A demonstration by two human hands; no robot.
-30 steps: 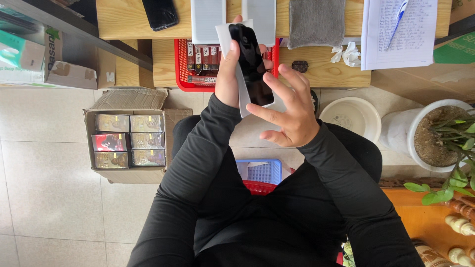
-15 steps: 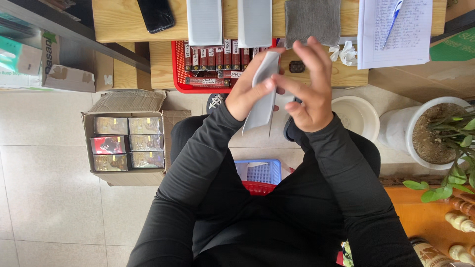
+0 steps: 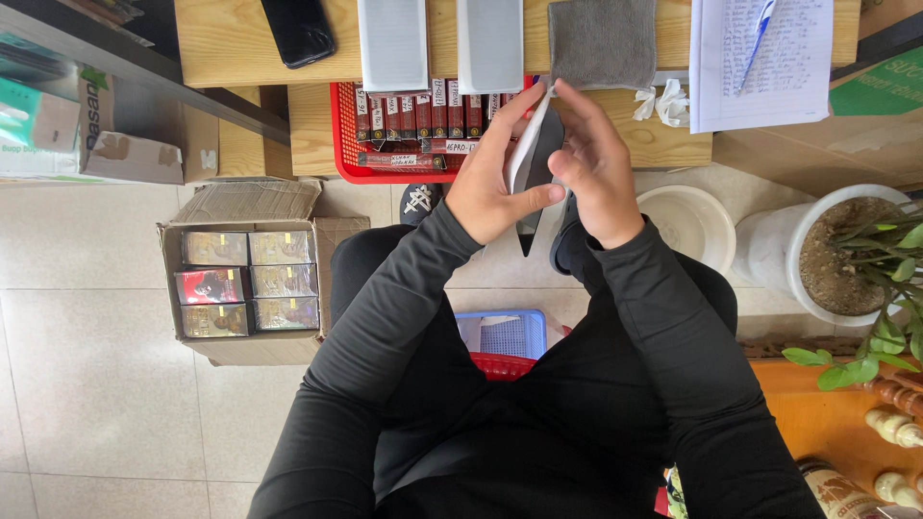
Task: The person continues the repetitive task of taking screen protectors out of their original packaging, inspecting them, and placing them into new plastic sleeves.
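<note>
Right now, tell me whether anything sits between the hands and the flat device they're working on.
Nothing visible does. The left hand and right hand both grip the flat device directly, holding it edge-on above the lap. The red basket and grey cloth lie beyond it on the wooden desk, apart from the hands.

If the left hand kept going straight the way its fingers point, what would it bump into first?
The left hand, gripping the slim white and dark device, points up toward the desk. It would probably meet the red basket of small boxes first, then the white box above, though depth is unclear.
</note>
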